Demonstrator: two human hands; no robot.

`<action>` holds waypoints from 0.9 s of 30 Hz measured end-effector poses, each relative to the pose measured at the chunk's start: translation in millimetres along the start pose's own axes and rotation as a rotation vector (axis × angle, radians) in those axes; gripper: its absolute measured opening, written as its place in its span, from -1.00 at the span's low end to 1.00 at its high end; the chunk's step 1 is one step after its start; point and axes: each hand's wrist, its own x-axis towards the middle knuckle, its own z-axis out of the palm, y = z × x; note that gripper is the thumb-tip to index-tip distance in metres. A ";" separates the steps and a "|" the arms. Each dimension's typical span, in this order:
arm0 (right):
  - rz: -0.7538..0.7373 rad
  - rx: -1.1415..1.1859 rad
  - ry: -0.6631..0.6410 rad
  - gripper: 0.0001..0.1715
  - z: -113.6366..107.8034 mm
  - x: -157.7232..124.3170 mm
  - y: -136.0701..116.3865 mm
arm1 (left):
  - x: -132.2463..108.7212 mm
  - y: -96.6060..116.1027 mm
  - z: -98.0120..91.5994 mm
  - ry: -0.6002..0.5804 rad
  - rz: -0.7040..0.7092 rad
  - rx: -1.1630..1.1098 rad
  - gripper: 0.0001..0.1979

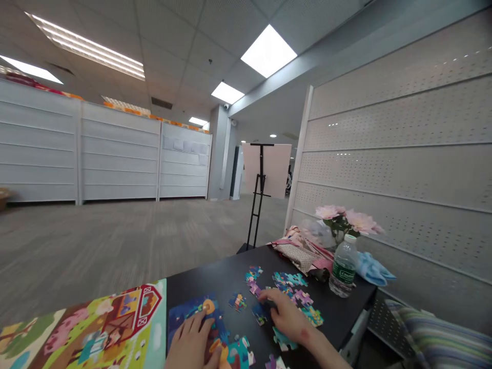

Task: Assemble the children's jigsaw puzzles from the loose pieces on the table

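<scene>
**2 hands over a jigsaw on a black table**

At the left edge of the black table (215,279) we saw a farm picture (88,328) with a red barn, lying flat. Just right of it, along the near edge, the left hand (194,341) lay open and flat on a joined patch of puzzle (188,309), fingers spread and gripping nothing. Loose pieces (291,280) were scattered across the middle of the table. The right hand (286,318) rested among them, palm down with its fingers bent onto the pieces. We could not tell whether it pinched 1. Toward the far right corner stood a water bottle (343,266), upright and capped. Folded fabric (298,253) lay beside it, with pink flowers (346,220) behind and a blue cloth (372,269) at the right edge.
</scene>
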 end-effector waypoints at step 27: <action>0.266 0.102 0.087 -0.61 -44.4 57.6 120.3 | -0.1 3.8 -3.8 -0.017 0.015 0.034 -0.45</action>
